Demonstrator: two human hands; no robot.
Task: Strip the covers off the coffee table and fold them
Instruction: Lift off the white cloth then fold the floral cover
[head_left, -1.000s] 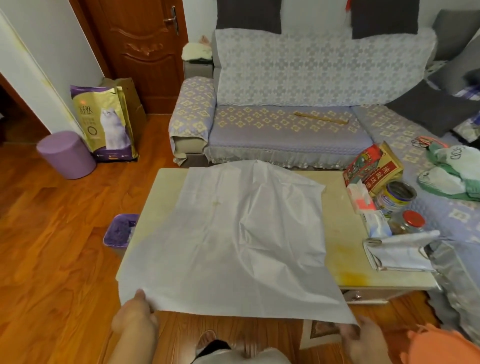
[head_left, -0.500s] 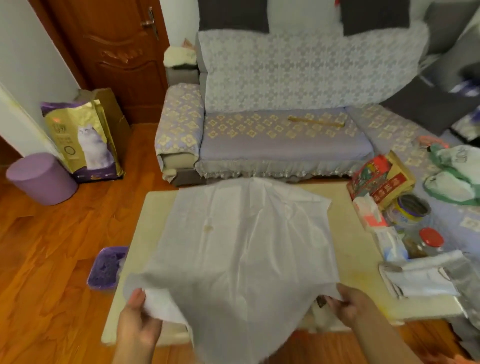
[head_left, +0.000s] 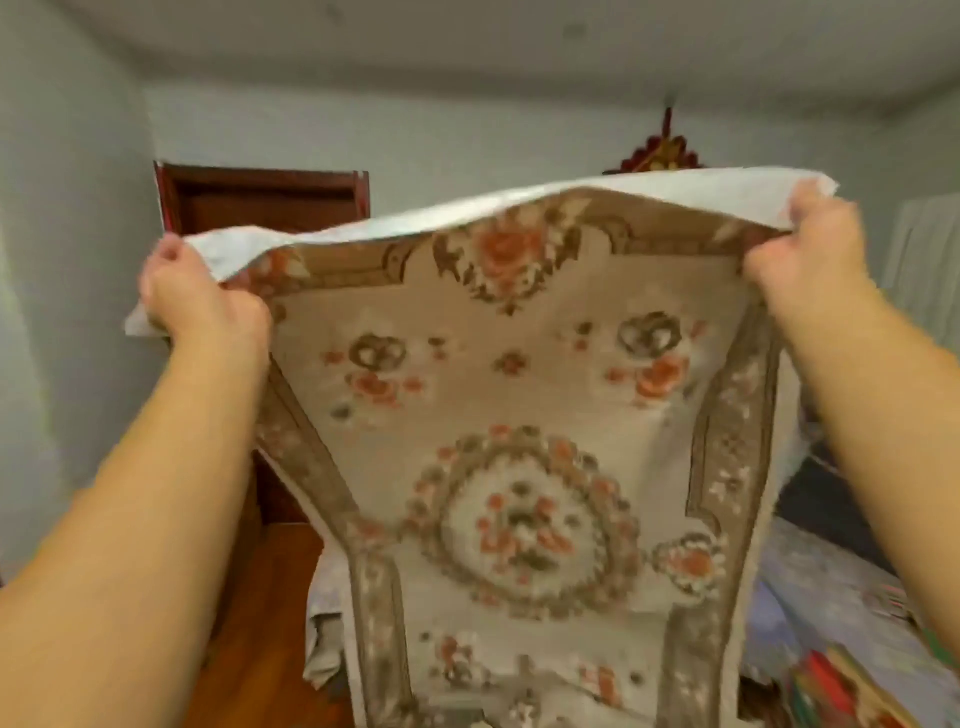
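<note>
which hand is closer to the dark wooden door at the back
Left. The left hand grips the cover's top corner right in front of the door, overlapping its frame in view. The right hand grips the opposite corner, far across the cover.

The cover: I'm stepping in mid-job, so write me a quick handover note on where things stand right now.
Left hand: grips the cover's top left corner.
Right hand: grips the top right corner.
Cover: held up high in front of the door, flowered side facing the person, white backing folded over the top edge, the rest hanging down.
Done: cover is lifted.
Left: fold it; the coffee table is out of view.
</note>
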